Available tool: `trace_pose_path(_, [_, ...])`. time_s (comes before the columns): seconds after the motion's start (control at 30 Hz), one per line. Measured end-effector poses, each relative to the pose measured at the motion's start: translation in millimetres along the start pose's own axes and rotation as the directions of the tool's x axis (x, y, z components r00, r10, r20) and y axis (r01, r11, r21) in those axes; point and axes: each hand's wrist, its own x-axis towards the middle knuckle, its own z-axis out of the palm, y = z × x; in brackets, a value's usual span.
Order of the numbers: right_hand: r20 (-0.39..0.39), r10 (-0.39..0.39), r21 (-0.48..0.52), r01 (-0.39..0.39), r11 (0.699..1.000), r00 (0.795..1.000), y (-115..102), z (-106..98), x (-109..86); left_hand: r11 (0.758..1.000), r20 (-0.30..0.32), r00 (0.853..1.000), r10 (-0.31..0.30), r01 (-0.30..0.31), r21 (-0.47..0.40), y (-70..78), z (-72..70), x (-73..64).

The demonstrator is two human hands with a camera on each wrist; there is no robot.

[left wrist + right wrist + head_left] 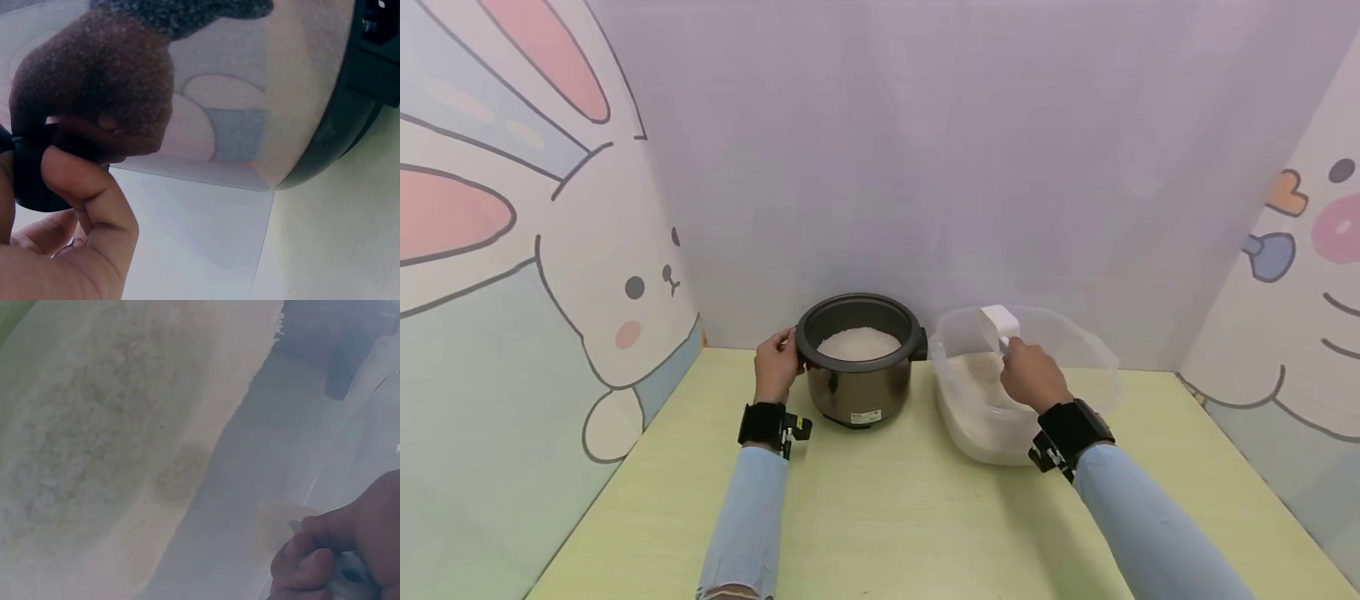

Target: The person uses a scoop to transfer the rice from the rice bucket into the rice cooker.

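Two pale blue sleeves [748,517] reach forward over the yellow-green counter [880,517], each wrist strapped with a black camera band. At the left, the left hand [777,360] has its grip curled round the black side handle [28,178] of the rice cooker pot [859,367], thumb pressed over it. That dark metal pot stands toward the back of the counter with a mound of white rice [858,342] inside. Just beside it on the right sits a clear plastic tub [1093,367], also holding rice. Over the tub, the right hand [1030,375] keeps its grip pinched on the handle of a white scoop [1000,323], whose bowl is raised above the tub's rice, near the far rim.
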Motion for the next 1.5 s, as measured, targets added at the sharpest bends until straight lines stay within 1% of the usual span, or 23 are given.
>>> trace_pose_path(0.1, [0.033, 0.036, -0.016, -0.036, 0.999, 0.999, 2.5, 1.0, -0.5, 1.000, -0.002, 1.000, 0.000, 0.000, 0.003, -0.7, 0.0, 1.2])
trace_pose_path(0.17, [0.075, 0.074, -0.017, -0.073, 0.997, 0.994, 2.4, 1.4, -1.0, 1.000, -0.003, 1.000, -0.004, 0.004, 0.003, -0.6, -0.1, 1.4])
trace_pose_path(0.27, [0.139, 0.130, -0.027, -0.128, 0.991, 0.982, 1.9, 2.3, -1.5, 1.000, -0.005, 1.000, -0.010, 0.010, 0.004, 0.4, -0.2, 0.9])
trace_pose_path(0.33, [0.168, 0.163, -0.043, -0.158, 0.986, 0.972, 2.4, 2.6, -1.8, 1.000, -0.002, 1.000, -0.012, 0.012, 0.003, 1.3, -0.1, 0.5])
trace_pose_path(0.43, [0.186, 0.182, -0.058, -0.174, 0.983, 0.966, 3.9, 3.6, -1.8, 1.000, 0.000, 1.000, -0.008, 0.008, 0.004, 2.7, 0.3, 0.5])
trace_pose_path(0.57, [0.213, 0.188, -0.067, -0.177, 0.982, 0.959, 5.8, 5.4, -2.0, 1.000, -0.003, 1.000, -0.011, 0.011, 0.007, 4.3, 1.1, 0.2])
trace_pose_path(0.77, [0.254, 0.167, -0.088, -0.149, 0.985, 0.953, 6.9, 5.1, -2.0, 1.000, 0.001, 1.000, -0.016, 0.016, 0.006, 4.4, 2.1, 0.6])
trace_pose_path(0.93, [0.295, 0.087, -0.085, -0.065, 0.994, 0.951, 8.3, 7.8, 0.1, 1.000, -0.001, 1.000, -0.011, 0.011, -0.003, 2.7, 1.9, 1.5])
trace_pose_path(1.03, [0.326, 0.031, -0.055, -0.013, 0.998, 0.945, 8.5, 8.5, 0.3, 1.000, -0.003, 1.000, -0.012, 0.012, -0.010, 1.2, 1.4, 1.2])
trace_pose_path(1.2, [0.357, -0.007, -0.005, 0.010, 1.000, 0.934, 7.4, 8.2, -0.9, 1.000, -0.006, 1.000, -0.009, 0.009, -0.023, 0.8, 0.5, -1.1])
trace_pose_path(1.5, [0.395, -0.047, 0.042, 0.033, 0.999, 0.917, 5.6, 6.1, -0.9, 1.000, -0.004, 1.000, -0.008, 0.008, -0.026, 1.1, 0.0, -2.6])
